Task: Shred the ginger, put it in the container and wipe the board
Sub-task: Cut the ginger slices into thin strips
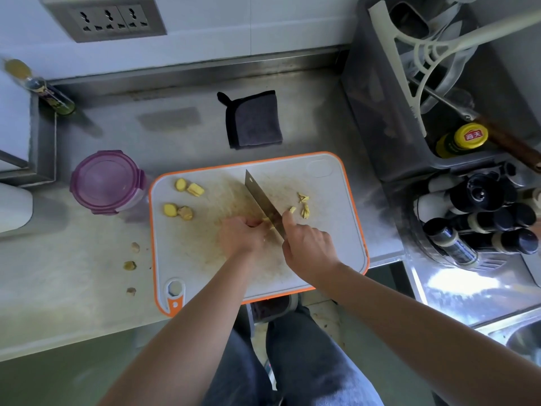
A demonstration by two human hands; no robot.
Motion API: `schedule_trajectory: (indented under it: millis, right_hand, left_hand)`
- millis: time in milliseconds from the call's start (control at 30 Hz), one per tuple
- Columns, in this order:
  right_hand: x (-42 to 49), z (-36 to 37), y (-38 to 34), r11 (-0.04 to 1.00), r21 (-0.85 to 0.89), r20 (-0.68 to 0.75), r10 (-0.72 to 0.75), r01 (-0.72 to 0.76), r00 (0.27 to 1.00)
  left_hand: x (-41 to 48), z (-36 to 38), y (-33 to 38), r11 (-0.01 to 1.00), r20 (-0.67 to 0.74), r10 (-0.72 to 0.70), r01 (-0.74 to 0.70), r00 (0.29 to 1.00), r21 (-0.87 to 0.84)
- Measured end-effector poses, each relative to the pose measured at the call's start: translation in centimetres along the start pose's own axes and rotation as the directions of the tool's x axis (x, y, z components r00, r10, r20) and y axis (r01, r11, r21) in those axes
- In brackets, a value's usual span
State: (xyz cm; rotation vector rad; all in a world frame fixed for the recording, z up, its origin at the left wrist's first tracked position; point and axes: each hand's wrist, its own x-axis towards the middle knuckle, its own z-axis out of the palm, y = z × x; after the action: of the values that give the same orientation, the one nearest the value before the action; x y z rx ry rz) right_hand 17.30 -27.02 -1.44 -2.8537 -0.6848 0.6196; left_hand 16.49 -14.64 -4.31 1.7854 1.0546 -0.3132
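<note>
Shredding stage: the left hand (pixel 240 234) pinched a ginger slice (pixel 267 221) while the right hand (pixel 307 244) gripped the cleaver (pixel 260 200); four ginger pieces (pixel 184 197) awaited cutting.

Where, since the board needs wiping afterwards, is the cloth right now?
In the head view the folded dark cloth lies on the steel counter just beyond the far edge of the cutting board, up and right of the purple-lidded container.

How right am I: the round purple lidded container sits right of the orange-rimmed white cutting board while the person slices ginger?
No: the head view shows the round purple lidded container left of the orange-rimmed white cutting board; slicing ginger is right.
</note>
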Motion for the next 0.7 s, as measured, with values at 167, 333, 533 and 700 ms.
schedule_trajectory:
  millis: [167,333,533,700]
  right_hand:
    - [-0.1,0.6,0.5,0.997,0.072,-0.025,0.037,-0.035,0.999]
    - [0.7,0.4,0.6,0.984,0.169,-0.052,0.062,-0.052,0.997]
    - [0.2,-0.5,0.8,0.991,0.13,-0.06,0.005,0.003,0.998]
    - [-0.2,-0.5,0.5,0.996,0.086,-0.011,-0.012,0.013,1.0]
  left_hand:
    - [-0.4,-0.2,0.1,0.997,0.003,-0.013,0.013,1.0,-0.079]
    - [-0.7,-0.5,0.2,0.994,0.011,-0.018,0.019,1.0,-0.108]
    - [-0.7,-0.5,0.2,0.991,0.024,-0.031,0.034,0.999,-0.126]
    - [-0.8,-0.6,0.2,0.992,0.025,-0.026,0.029,0.999,-0.126]
